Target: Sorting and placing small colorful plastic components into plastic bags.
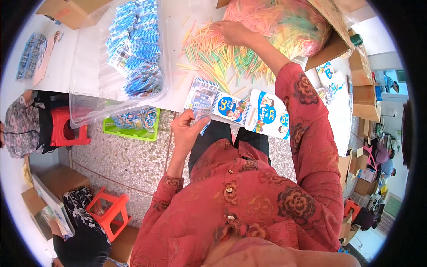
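Observation:
My left hand (186, 128) pinches a small clear plastic packet (202, 95) with blue-and-white printing at the table's front edge. Up and to the right, my right hand (233, 32) rests at a loose pile of thin pastel straws (227, 60), pink, yellow and green. Its fingers are drawn together at the pile's far left; what lies between them is hidden. Just right of the held packet lie a printed blue-and-white packet (230, 108) and a larger printed piece (268, 113) with cartoon figures.
A clear plastic tray (89, 95) holds rows of filled blue-striped packets (142, 42) at the left. A cardboard box (331, 51) with bagged straws stands far right. Below the table edge sits a green basket (129, 133) of packets. Red stools (109, 213) and seated people are to the left.

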Demonstrator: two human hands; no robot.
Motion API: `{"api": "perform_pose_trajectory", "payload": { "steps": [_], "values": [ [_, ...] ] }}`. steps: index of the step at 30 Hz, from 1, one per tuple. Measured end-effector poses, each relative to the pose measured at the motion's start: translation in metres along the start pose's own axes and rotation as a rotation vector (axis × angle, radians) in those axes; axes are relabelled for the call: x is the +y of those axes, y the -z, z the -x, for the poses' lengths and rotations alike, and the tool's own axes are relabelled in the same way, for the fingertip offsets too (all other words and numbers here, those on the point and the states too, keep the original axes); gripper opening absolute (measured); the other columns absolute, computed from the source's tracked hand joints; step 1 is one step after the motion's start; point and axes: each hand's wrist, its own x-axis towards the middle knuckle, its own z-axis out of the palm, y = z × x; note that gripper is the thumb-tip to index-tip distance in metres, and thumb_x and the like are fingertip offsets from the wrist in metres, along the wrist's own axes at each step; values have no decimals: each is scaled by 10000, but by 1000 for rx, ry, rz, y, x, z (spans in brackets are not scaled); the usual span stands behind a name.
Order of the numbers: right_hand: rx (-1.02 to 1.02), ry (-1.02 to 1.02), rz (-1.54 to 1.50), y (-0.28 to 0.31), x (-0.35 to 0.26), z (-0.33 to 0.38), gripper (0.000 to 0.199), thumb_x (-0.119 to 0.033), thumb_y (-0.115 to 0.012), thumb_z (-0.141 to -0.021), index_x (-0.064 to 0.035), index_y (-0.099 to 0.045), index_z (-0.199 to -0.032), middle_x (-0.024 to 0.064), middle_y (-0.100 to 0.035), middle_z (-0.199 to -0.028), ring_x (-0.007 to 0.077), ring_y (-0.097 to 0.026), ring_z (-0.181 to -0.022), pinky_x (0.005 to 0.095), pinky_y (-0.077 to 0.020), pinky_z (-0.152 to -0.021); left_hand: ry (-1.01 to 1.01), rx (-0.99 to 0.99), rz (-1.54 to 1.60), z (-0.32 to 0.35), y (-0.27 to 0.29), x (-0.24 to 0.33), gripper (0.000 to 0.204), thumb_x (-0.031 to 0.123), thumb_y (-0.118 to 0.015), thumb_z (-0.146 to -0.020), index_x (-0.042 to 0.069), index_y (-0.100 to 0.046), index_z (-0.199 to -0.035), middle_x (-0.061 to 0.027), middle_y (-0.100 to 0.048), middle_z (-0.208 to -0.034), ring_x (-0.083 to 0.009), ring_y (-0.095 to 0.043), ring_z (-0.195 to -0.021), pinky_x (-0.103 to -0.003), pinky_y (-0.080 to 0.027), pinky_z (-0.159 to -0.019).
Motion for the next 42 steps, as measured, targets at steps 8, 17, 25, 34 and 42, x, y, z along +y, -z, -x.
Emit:
{"api": "perform_pose_trajectory", "payload": {
  "steps": [8,17,25,34,42],
  "values": [
    [42,41,135,-5,-7,-5,268,-12,-522,-772,-25,-514,-1040,110,-586,-991,289,-564,-996,406,-505,-765,-6,-19,-8,-3,-3,1,83,-11,-706,-747,20,-629,-743,14,-605,-747,-37,-507,-700,-203,-404,-642],
    [147,128,378,-21,-24,6,218,-42,-561,-746,-3,-514,-954,110,-586,-952,242,-585,-946,295,-519,-758,10,-32,14,-1,-5,3,75,-3,-702,-758,17,-632,-779,6,-626,-787,-40,-524,-729,-202,-420,-671],
    [373,188,337,-27,-7,8,134,-53,-582,-734,-12,-576,-861,111,-604,-862,240,-602,-879,318,-542,-662,19,-45,-6,1,-8,7,88,-1,-703,-761,13,-643,-824,0,-639,-810,-42,-536,-735,-203,-432,-675],
    [334,-482,-769,23,4,92,242,-228,-668,-814,10,-627,-824,81,-625,-718,136,-577,-612,264,-467,-603,6,-68,1,2,-13,5,124,-14,-699,-761,6,-646,-871,0,-641,-834,-43,-543,-752,-209,-442,-681],
    [318,-614,-1161,-22,-19,179,146,-112,-643,-808,-17,-588,-711,44,-661,-746,76,-564,-609,213,-456,-562,-50,-145,-64,-4,-32,9,114,20,-712,-767,14,-600,-783,17,-596,-790,-32,-494,-720,-202,-414,-654]
  ]
}}
